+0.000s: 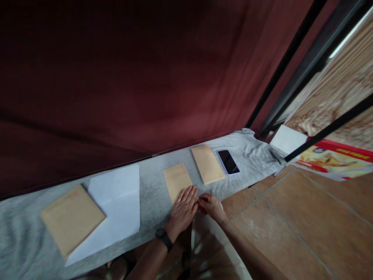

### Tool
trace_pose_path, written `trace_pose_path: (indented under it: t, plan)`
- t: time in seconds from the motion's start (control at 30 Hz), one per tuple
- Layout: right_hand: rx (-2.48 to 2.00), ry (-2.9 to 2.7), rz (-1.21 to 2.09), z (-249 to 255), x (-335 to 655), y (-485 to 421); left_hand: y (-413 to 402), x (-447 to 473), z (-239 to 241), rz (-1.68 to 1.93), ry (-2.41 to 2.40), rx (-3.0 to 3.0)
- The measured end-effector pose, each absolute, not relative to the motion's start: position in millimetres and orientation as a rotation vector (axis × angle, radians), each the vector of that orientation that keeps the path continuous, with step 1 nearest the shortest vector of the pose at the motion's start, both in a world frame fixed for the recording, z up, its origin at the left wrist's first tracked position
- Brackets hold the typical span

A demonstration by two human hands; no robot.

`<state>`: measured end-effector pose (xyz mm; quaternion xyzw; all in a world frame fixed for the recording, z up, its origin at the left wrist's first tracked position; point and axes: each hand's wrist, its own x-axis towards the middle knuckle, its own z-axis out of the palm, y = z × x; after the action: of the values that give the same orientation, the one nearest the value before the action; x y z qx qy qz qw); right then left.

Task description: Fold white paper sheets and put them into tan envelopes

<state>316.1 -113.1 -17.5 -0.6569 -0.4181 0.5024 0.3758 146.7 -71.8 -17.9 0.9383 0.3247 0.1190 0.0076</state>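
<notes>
A tan paper envelope (176, 179) lies on the grey cloth in front of me. My left hand (183, 206), with a dark watch on its wrist, rests flat over the near part of this envelope, fingers stretched out. Right beside it, my right hand (210, 206) has its fingers pinched together at the envelope's near right corner, which they mostly hide. Beyond my right hand lies a second tan envelope or small stack of them (208, 165). A phone (229, 161) with a dark screen is just to the right of that.
On the left, more tan envelopes (72, 219) partly cover white paper sheets (119, 202). The grey cloth (153, 194) covers a long narrow surface against a dark red curtain (145, 97). Black poles (287, 62), a printed red-and-yellow box (332, 158) and a tiled floor (291, 217) are at right.
</notes>
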Motion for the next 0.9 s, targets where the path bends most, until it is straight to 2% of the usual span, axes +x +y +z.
trace_pose_path:
  t: [0.3, 0.4, 0.57, 0.7, 0.9]
  plan:
    - [-1.744, -1.109, 1.177, -13, 313, -115, -124, 119, -23, 0.450, 1.034, 2.755]
    - [-1.652, -1.023, 1.200, -18, 312, -118, -137, 110, -23, 0.577, 1.149, 2.367]
    - [-1.433, -0.808, 1.251, -19, 303, -124, -143, 99, -15, 0.999, 1.495, 1.333]
    - [-1.281, -0.717, 1.299, -13, 298, -123, -135, 100, 2, 1.021, 1.401, 0.721]
    - [-1.224, -0.748, 1.283, -4, 306, -125, -128, 110, 22, 0.994, 1.388, 0.411]
